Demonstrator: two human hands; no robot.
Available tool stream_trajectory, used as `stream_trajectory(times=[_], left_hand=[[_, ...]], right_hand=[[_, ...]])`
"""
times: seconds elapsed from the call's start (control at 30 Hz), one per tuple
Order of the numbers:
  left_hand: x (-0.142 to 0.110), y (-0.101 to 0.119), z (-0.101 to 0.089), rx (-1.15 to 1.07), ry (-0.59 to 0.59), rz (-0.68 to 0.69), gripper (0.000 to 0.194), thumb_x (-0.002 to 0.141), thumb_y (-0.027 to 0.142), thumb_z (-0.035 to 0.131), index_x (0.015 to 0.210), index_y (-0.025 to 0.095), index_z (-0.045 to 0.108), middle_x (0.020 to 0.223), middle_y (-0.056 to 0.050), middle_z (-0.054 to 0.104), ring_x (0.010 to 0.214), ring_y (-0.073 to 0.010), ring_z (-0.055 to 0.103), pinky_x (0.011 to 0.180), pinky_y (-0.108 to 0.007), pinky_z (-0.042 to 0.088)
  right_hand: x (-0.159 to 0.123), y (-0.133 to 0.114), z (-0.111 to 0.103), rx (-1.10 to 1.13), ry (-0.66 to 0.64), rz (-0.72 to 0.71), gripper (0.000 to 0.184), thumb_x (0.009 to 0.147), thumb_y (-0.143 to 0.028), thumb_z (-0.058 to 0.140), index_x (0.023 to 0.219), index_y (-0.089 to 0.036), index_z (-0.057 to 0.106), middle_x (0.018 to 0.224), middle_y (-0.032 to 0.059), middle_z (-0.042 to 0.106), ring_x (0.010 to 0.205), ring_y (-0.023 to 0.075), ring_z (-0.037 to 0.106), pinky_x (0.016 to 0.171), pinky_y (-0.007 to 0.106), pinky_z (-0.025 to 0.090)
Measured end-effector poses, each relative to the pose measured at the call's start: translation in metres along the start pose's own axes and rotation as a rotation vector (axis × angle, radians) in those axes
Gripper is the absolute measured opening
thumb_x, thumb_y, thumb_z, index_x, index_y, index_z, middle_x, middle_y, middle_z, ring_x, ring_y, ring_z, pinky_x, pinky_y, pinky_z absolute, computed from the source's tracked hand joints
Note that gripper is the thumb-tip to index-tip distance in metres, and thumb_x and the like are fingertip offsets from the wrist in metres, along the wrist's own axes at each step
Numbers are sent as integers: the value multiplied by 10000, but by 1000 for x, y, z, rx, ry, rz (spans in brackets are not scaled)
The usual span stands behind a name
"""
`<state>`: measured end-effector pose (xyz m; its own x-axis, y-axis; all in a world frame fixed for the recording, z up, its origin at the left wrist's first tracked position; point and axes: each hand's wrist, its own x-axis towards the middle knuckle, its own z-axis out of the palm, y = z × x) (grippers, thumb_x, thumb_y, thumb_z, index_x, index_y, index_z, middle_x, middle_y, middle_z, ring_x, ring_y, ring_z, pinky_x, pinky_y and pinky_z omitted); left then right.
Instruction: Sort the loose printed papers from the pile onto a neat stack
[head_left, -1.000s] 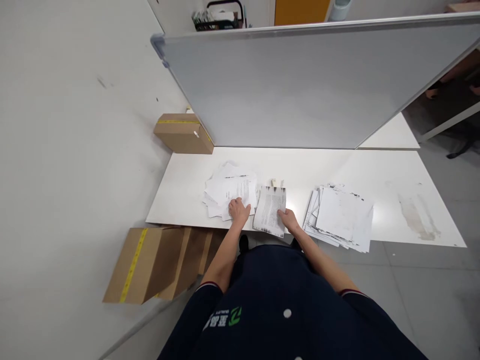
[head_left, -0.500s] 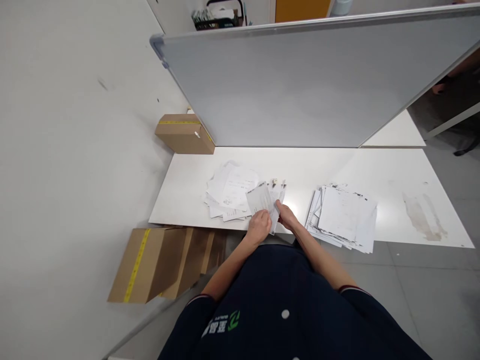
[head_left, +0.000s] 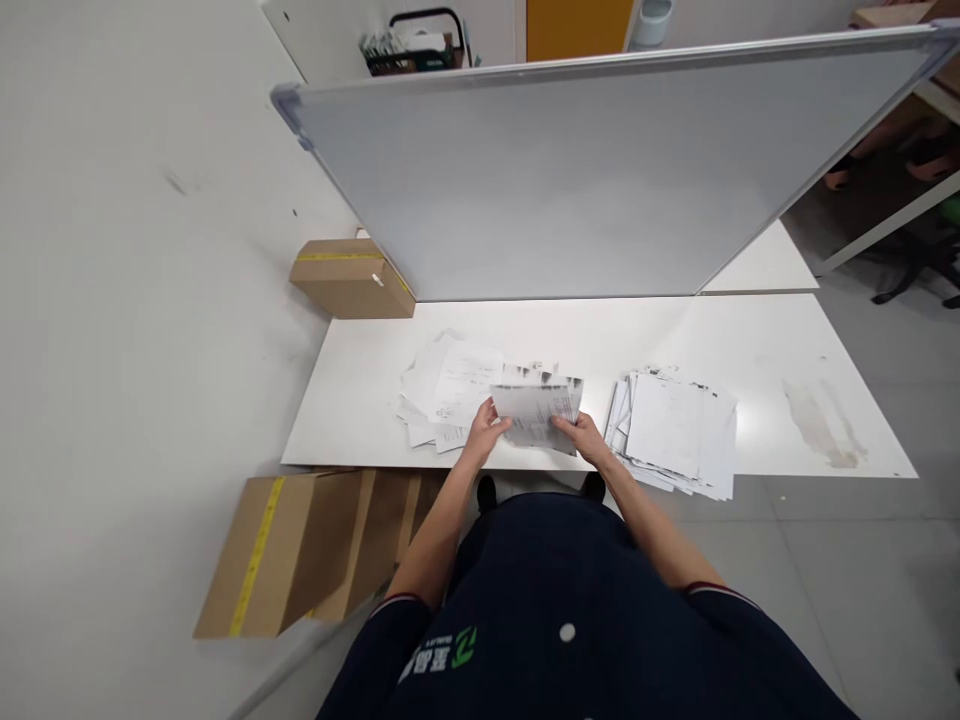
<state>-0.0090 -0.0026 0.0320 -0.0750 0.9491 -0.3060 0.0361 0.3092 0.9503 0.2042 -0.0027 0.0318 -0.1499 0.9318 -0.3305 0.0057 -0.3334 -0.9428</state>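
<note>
Several printed paper sheets (head_left: pixel 531 404) are held up between my two hands above the front part of the white table. The sheets overlap and fan out a little, with dark smudged print along their top edges. My left hand (head_left: pixel 486 434) grips their left edge, thumb in front. At the lower right corner, my right hand (head_left: pixel 588 438) pinches them with the thumb on top. Left of my hands lies a loose, spread pile of papers (head_left: pixel 466 378). To the right sits a thicker stack of papers (head_left: pixel 667 425), its edges uneven and reaching past the table's front edge.
A whiteboard (head_left: pixel 525 190) stands upright along the back of the white table (head_left: pixel 360 400). One cardboard box (head_left: pixel 352 280) rests at the back left corner, and more cardboard boxes (head_left: pixel 281 545) stand below the left front edge. The table's right end has a brownish stain (head_left: pixel 825 425).
The sheets have turned from slanted and close together to lying wide and level between my hands. My left hand has moved left, away from my right hand. The camera view has shifted slightly.
</note>
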Motion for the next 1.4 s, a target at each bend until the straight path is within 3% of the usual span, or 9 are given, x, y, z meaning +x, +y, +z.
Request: stream_trajectory(times=[0.07,0.13,0.27,0.4,0.73,0.93,1.07,1.23,1.4], left_hand=[[9,3,-3,-42,-110,-11,358,657,375,656,916,147,561,896,-75,640,876,-197,588,792,-352,456],[11,7,0,1,-129,50,292,694,385,617,856,143,584,821,-58,646,833,-194,590,789,-354,455],[5,11,12,120,-106,267,225,791,321,513,951,178,582,942,-57,635,934,-184,572,869,-351,420],[4,3,23,161,-97,340,204,812,251,482,1002,206,542,1045,-56,601,1044,-163,535,937,-335,381],[7,-4,25,260,-103,304,189,842,258,427,995,202,523,1037,-59,582,1004,-156,537,882,-312,407],[6,-1,26,295,-87,279,184,839,306,440,927,194,556,855,-35,604,849,-155,565,772,-292,436],[8,3,25,244,-95,247,219,832,360,445,862,171,551,747,-13,577,722,-137,543,696,-275,431],[13,6,24,128,-41,126,269,777,412,519,852,155,552,643,14,545,574,-110,490,568,-245,402],[15,11,25,-23,-66,68,341,733,436,553,921,152,544,745,-25,609,662,-127,551,617,-254,429]], right_hand=[[2,0,-3,-63,-22,-28,385,689,-476,613,887,-150,666,909,59,681,872,235,609,768,341,473],[5,1,-6,-117,-12,-68,376,686,-485,607,853,-154,673,877,53,683,856,236,610,764,345,474],[12,3,-15,-176,54,-168,330,701,-450,598,869,-176,673,903,54,678,880,221,599,808,351,450],[17,12,-23,-193,73,-179,310,694,-417,605,899,-193,666,1001,63,654,944,213,574,830,349,428],[20,23,-25,-196,71,-112,342,699,-414,577,921,-165,657,906,56,665,864,200,578,819,349,423],[23,29,-26,-236,65,-112,313,696,-408,575,871,-166,670,885,48,675,875,213,586,832,357,424],[20,24,-27,-231,76,-88,316,683,-413,585,842,-155,674,884,57,683,891,232,594,826,360,435],[11,11,-26,-261,47,-24,341,701,-450,566,830,-148,655,821,46,673,770,220,602,666,302,462],[3,-2,-27,-379,66,-126,309,763,-421,494,862,-165,636,791,24,659,763,203,585,664,280,442]])
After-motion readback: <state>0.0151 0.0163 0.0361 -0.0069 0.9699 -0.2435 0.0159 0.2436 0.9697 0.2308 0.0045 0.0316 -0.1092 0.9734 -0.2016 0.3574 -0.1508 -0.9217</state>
